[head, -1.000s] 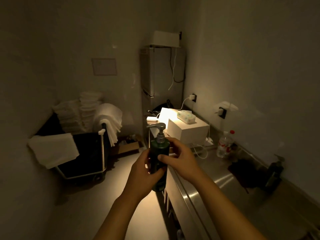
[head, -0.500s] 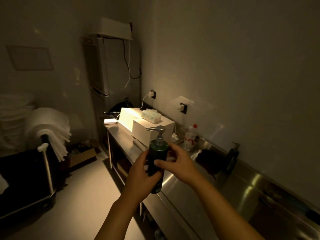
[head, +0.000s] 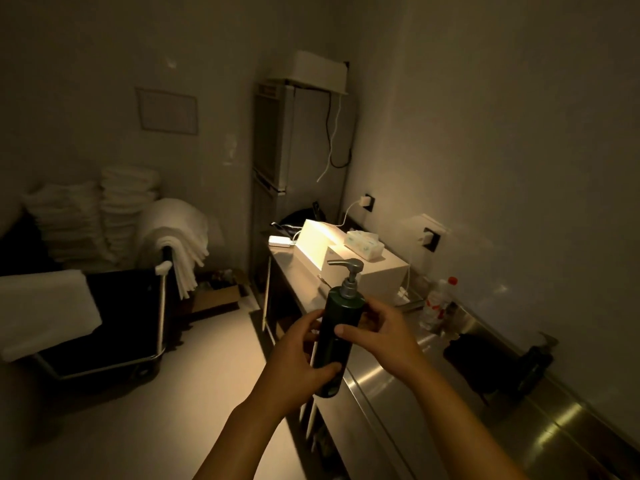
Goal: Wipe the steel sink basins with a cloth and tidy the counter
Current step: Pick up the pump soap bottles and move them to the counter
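Note:
A dark green pump bottle (head: pixel 336 336) with a grey pump head is held upright in the air, just left of the steel counter (head: pixel 388 382). My left hand (head: pixel 298 362) grips its lower body. My right hand (head: pixel 379 332) holds its upper body, thumb across the front. A dark cloth (head: pixel 476 356) lies on the counter further right, next to a second dark pump bottle (head: pixel 536 363) by the wall. No sink basin is clearly visible.
White boxes (head: pixel 367 271) and a tissue pack (head: pixel 363 244) stand at the counter's far end, a clear bottle with red cap (head: pixel 440 303) beside them. A tall steel cabinet (head: pixel 298 168) fills the corner. A black cart (head: pixel 114 320) with white towels is at left.
The view swung right and then back left. Both hands keep hold of the green pump bottle, which stays upright in front of me.

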A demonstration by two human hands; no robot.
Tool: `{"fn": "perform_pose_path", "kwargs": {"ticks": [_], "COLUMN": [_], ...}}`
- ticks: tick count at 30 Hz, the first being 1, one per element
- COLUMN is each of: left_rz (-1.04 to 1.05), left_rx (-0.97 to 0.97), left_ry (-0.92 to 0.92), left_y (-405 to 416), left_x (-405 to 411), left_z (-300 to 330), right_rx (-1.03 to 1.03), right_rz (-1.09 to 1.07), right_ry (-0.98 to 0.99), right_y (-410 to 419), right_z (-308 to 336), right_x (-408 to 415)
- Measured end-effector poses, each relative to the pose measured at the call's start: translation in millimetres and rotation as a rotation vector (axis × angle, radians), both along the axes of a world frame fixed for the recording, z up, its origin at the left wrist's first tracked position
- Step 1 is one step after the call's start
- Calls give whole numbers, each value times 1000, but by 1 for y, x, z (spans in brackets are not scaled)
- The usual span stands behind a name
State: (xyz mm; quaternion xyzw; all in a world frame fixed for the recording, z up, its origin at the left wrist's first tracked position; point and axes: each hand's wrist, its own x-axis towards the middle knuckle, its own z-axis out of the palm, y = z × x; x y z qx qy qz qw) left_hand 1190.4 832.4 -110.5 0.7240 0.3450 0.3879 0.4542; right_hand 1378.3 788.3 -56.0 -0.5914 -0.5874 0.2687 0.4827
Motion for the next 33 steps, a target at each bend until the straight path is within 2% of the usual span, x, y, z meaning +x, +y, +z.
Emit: {"fn": "perform_pose_path", "kwargs": {"ticks": [6,12,18,26,33], "left_rz": [27,-17,-148,-460,-618], "left_rx": [-15,-41,-5,40,45], "left_ry": [-8,-9,4,46,56], "left_y": [2,4,-5,-55,-94], "left_x": [-7,36,130,293,390], "left_z": [-15,-20,-28,-32,-34], "right_rx": [-7,-24,-22,26,66], "right_rz": [44,-4,-141,-465,-610], "right_ry": [16,49,88,185,198], "right_y": [9,-2,-40,-136,-198], "right_z": [-8,-17,-21,-31,-38], "right_x": [-6,35,116,253,329]}}
